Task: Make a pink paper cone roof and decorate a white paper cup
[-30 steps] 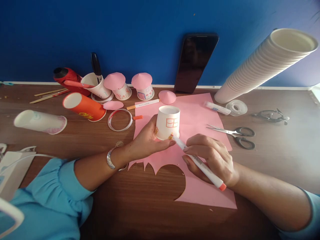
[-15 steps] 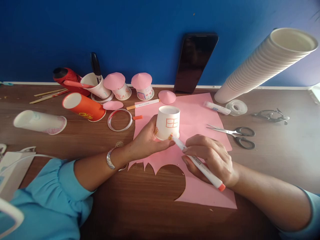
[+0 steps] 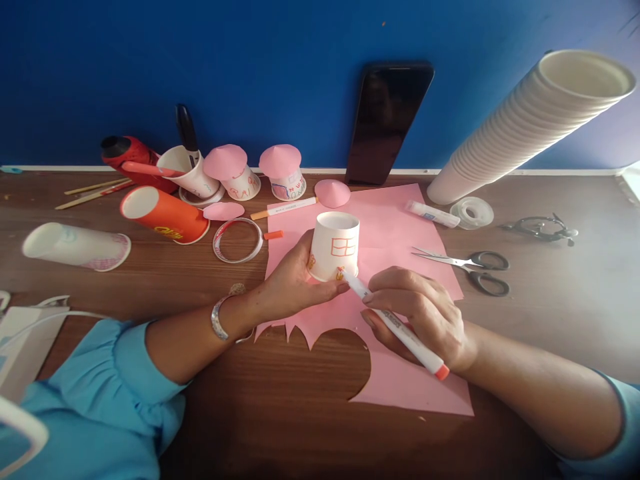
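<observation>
My left hand (image 3: pixel 305 277) grips a white paper cup (image 3: pixel 325 243) from its left side and below. An orange window grid is drawn on the cup, with small orange and yellow marks near its lower rim. In my right hand (image 3: pixel 420 313) is a white marker with an orange end (image 3: pixel 405 335), its tip at the marks low on the cup. Pink paper (image 3: pixel 390 253) with a scalloped cut edge lies beneath both hands. An orange marker cap (image 3: pixel 273 235) lies left of the cup, and a capped-looking white and orange marker (image 3: pixel 287 209) rests behind it.
Behind stand two drawn-on cups with pink cone tops (image 3: pixel 280 162), a loose pink cone (image 3: pixel 333 193) and a leaning phone (image 3: pixel 393 123). To the right are scissors (image 3: pixel 480 272), clear tape (image 3: pixel 473 213), a glue stick (image 3: pixel 431 215) and a tall cup stack (image 3: pixel 525 127). An orange cup (image 3: pixel 167 217) stands left.
The view has shifted slightly. Both hands keep their holds, and the marker tip has stayed by the small marks at the cup's lower edge.
</observation>
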`<state>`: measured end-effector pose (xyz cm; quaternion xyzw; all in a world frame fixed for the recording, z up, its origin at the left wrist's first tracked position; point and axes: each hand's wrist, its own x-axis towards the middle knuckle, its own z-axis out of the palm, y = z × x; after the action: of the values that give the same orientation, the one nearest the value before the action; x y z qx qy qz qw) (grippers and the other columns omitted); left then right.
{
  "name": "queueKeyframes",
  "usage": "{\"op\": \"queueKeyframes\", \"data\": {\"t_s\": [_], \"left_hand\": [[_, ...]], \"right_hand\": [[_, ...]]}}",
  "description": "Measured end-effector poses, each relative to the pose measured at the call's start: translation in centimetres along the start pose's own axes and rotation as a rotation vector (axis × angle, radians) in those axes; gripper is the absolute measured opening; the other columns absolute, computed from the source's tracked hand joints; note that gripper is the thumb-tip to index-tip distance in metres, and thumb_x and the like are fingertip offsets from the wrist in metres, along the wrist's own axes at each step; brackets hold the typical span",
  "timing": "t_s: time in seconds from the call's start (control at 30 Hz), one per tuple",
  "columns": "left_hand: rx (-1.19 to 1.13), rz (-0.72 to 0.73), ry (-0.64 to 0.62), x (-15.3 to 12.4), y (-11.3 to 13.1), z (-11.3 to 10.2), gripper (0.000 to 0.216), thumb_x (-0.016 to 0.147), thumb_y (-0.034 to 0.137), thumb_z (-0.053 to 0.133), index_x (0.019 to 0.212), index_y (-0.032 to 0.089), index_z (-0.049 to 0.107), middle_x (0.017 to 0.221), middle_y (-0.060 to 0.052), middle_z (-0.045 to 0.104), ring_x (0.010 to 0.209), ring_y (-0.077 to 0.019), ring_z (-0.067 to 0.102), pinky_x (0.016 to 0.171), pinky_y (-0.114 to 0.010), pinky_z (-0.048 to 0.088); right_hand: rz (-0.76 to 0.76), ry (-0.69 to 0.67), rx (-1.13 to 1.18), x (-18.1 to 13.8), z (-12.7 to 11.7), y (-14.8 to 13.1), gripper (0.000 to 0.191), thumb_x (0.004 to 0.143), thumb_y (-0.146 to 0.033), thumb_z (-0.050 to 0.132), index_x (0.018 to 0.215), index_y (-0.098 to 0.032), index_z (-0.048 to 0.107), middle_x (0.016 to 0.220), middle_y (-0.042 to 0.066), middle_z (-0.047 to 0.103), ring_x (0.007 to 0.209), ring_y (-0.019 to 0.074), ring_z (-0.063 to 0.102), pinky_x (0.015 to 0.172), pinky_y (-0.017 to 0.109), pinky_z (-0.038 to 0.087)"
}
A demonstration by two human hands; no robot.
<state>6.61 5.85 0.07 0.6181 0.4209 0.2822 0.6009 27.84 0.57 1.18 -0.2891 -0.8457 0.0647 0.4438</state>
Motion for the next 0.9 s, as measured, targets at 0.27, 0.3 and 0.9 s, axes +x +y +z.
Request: {"op": "queueKeyframes", "data": {"t_s": [0.27, 0.3, 0.9], "left_hand": [[-0.022, -0.008, -0.016, -0.06, 0.27, 0.00, 0.053, 0.076, 0.032, 0.084, 0.114, 0.020, 0.048, 0.108, -0.006, 0.065, 0.100, -0.0242, 0.065, 0.082, -0.039, 0.056], [-0.020, -0.007, -0.014, -0.06, 0.28, 0.00, 0.053, 0.076, 0.032, 0.083, 0.113, 0.020, 0.048, 0.107, -0.006, 0.065, 0.099, -0.0241, 0.064, 0.081, -0.039, 0.056], [-0.019, -0.021, -0.003, -0.01, 0.01, -0.11, 0.054, 0.075, 0.033, 0.084, 0.114, 0.021, 0.050, 0.109, -0.007, 0.066, 0.102, -0.0257, 0.065, 0.084, -0.041, 0.058]], "right_hand": [[0.000, 0.035, -0.022, 0.15, 0.10, -0.04, 0.020, 0.090, -0.006, 0.061, 0.107, -0.015, 0.057, 0.082, 0.007, 0.066, 0.073, 0.0180, 0.066, 0.059, 0.030, 0.059], [0.001, 0.038, -0.020, 0.14, 0.13, -0.03, 0.020, 0.090, -0.006, 0.061, 0.107, -0.015, 0.057, 0.082, 0.008, 0.066, 0.073, 0.0179, 0.066, 0.059, 0.030, 0.059], [0.023, 0.037, -0.012, 0.04, 0.05, -0.07, 0.026, 0.087, -0.006, 0.062, 0.111, -0.018, 0.058, 0.084, 0.006, 0.068, 0.073, 0.0187, 0.068, 0.060, 0.031, 0.059]]}}
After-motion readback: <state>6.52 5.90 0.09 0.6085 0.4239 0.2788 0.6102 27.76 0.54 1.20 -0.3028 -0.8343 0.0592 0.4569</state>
